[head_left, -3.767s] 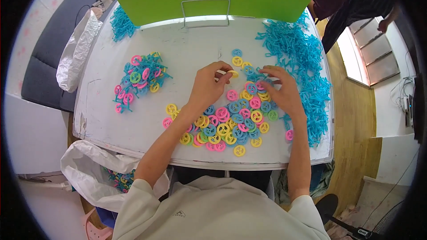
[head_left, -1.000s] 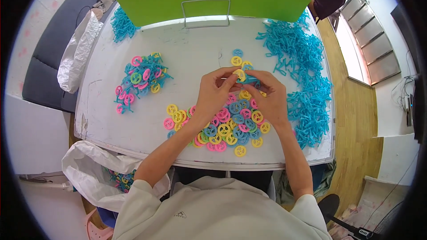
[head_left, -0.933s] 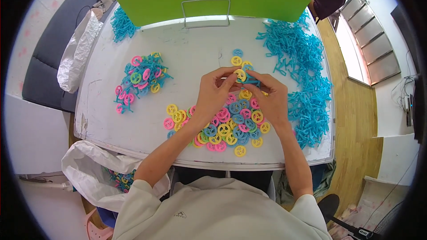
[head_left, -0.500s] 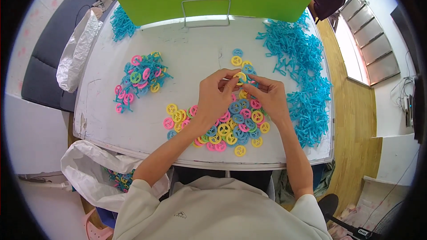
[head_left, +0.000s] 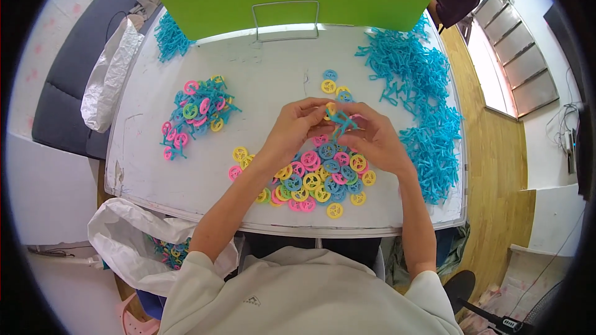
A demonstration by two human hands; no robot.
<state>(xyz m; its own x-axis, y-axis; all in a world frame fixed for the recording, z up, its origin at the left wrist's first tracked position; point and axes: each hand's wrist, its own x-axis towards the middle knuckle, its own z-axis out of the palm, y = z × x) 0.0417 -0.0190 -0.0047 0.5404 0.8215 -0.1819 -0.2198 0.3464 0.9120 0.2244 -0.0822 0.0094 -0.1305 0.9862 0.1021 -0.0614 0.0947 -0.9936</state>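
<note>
White bag [head_left: 112,80] beside table [head_left: 273,62]

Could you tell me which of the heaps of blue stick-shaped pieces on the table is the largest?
The heap of blue sticks along the table's right edge is the largest, stretching from the green board down past the right hand. The blue heap at the far left corner is much smaller.
</note>
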